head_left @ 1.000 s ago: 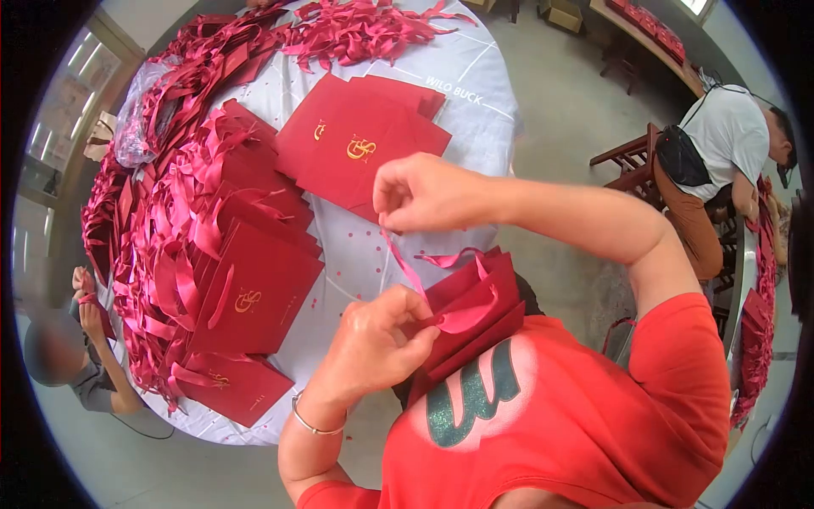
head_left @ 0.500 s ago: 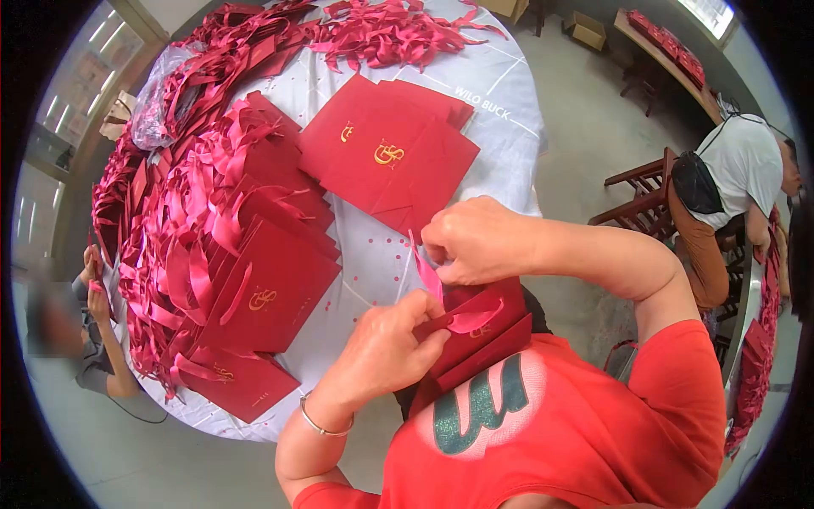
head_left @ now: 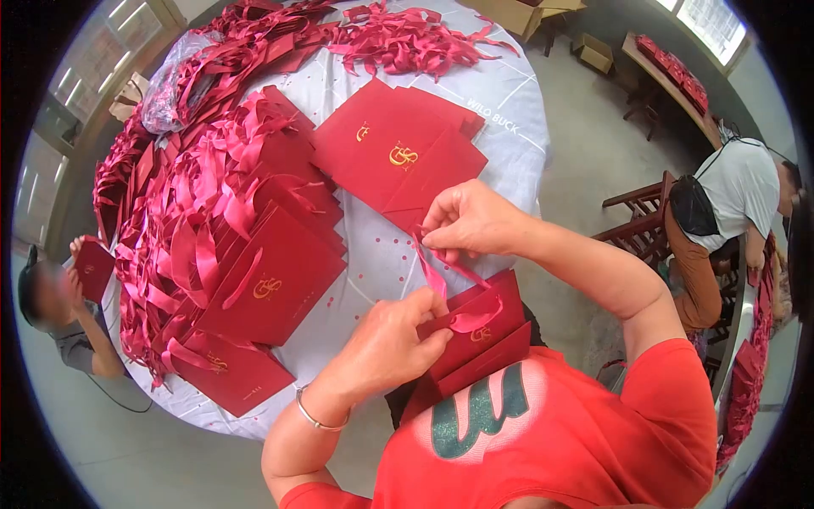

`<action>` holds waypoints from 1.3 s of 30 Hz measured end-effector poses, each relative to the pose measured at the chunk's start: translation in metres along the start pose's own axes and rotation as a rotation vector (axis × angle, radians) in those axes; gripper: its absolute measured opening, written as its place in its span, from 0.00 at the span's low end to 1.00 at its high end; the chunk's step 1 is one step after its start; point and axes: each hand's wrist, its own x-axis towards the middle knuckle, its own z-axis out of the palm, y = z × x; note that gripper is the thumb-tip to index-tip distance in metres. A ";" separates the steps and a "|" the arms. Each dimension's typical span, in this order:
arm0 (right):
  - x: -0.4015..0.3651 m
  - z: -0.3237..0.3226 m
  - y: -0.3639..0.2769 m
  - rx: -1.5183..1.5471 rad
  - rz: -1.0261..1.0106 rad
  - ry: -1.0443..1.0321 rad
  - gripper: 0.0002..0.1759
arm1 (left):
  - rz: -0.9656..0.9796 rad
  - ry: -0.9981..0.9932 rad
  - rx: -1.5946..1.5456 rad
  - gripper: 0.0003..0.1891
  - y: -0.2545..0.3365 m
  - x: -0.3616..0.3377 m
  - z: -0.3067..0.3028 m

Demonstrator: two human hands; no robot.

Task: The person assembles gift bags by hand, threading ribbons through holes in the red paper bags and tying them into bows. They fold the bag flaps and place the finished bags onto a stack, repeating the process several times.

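A red paper gift bag (head_left: 507,299) with a gold logo rests against my lap, other red bags behind it. My left hand (head_left: 392,338) is closed on the bag's top left corner, beside a pink ribbon (head_left: 434,280). Above the bag, my right hand (head_left: 471,222) pinches the ribbon near its upper end, between thumb and fingers. The ribbon runs from there down to the bag's top edge; another stretch loops across its front. Part of the bag is hidden by my left hand.
On the round table's white cloth (head_left: 373,254) lie flat red bags (head_left: 365,153), a large stack of ribboned bags (head_left: 280,280) and a heap of loose ribbons (head_left: 415,42). One person (head_left: 93,331) holds a bag at left; another (head_left: 738,187) bends over a table at right.
My right hand has turned and lifted slightly, pulling the ribbon up from the bag. My left hand stays on the bag. The person at left has raised a red bag.
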 end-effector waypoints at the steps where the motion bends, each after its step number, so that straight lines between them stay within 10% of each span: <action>1: 0.002 0.001 0.001 -0.007 0.004 0.017 0.07 | -0.044 -0.036 -0.002 0.11 0.003 0.000 -0.003; 23: 0.013 0.016 -0.017 -0.558 -0.077 0.049 0.12 | 0.070 0.025 0.026 0.11 0.001 -0.003 0.003; 39: 0.033 0.016 0.007 -0.380 -0.376 0.508 0.11 | 0.152 -0.011 0.026 0.10 -0.017 0.001 0.001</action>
